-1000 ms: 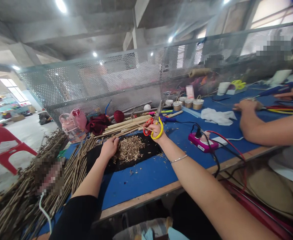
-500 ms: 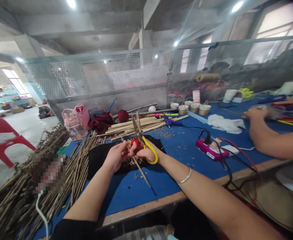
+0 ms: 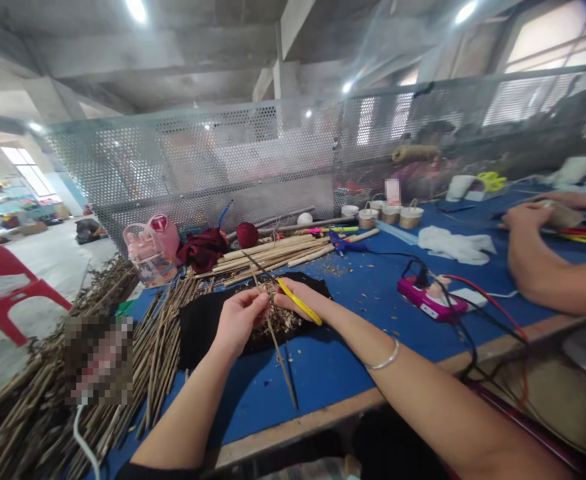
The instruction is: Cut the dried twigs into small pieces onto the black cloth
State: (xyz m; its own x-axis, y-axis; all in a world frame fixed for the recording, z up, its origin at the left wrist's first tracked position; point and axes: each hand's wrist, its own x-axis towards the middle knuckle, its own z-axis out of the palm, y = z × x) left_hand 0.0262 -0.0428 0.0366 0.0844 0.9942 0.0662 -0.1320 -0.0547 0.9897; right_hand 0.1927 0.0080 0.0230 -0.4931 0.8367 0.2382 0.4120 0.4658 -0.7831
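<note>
My left hand (image 3: pixel 240 321) pinches a thin stick (image 3: pixel 281 360) that slants from above the fingers down toward the table's front edge. Around the yellow-handled scissors (image 3: pixel 299 305) my right hand (image 3: pixel 317 300) is closed, its fingertips close to the stick. The blades point up and to the left, across the upper part of the stick. Beneath both hands lies a black cloth (image 3: pixel 197 327) strewn with pale shavings (image 3: pixel 289 323).
Bundled brown twigs (image 3: pixel 157 353) lie at left, peeled sticks (image 3: pixel 273 255) behind the cloth. A blue glue gun (image 3: pixel 345 244), white glove (image 3: pixel 455 244) and purple power strip (image 3: pixel 430 300) with cables sit to the right. A co-worker's arm (image 3: pixel 547 273) rests farther right.
The scissors have turned from upright, with their blades spread, to lying lower and slanting left. The stick now stretches farther toward me. At right, the co-worker's hands have moved slightly.
</note>
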